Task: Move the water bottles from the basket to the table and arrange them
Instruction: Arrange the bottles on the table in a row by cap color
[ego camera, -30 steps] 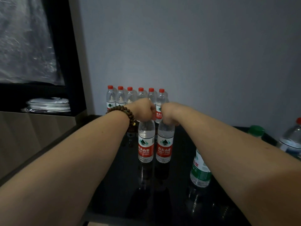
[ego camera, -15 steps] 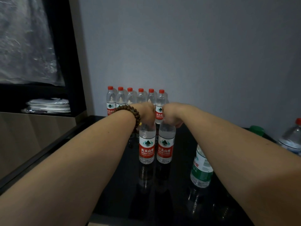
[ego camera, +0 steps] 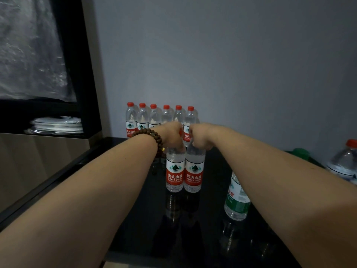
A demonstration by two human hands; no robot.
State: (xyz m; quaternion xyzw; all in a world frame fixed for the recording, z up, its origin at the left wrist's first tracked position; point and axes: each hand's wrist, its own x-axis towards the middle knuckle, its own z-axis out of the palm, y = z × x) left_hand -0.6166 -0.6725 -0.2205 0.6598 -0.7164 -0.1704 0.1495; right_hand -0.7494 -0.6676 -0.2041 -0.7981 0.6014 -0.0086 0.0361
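Two bare forearms reach forward over a glossy black table (ego camera: 204, 235) and meet at the reference pair near its middle. The pair consists of two clear plastic water bottles with red-and-white labels, the left held bottle (ego camera: 174, 171) and the right held bottle (ego camera: 194, 171). They stand upright, side by side and touching, with their bases meeting their reflections in the tabletop. Nearer than the pair and to its right stands a clear plastic bottle with a green-and-white label (ego camera: 236, 202), its upper part hidden behind the right forearm. The left hand (ego camera: 172, 135) is closed in a fist around the top of the left held bottle, and a bracelet of brown wooden beads (ego camera: 154, 135) circles its wrist. The right hand (ego camera: 201, 138) is likewise curled around the top of the right held bottle, and the two fists almost touch above the pair. Both caps are largely covered by the fingers. Directly behind the pair, a row of six matching red-capped bottles (ego camera: 160, 117) stands against a plain grey wall (ego camera: 231, 64). Far to the right of the pair, a green bottle cap (ego camera: 301, 152) shows above the right forearm, and a larger clear bottle with a red cap (ego camera: 345, 163) stands at the frame edge. Far to the left of the pair, a black-framed recess holds a stack of flat white items (ego camera: 56, 124) beneath a crinkled translucent plastic sheet (ego camera: 32, 51).
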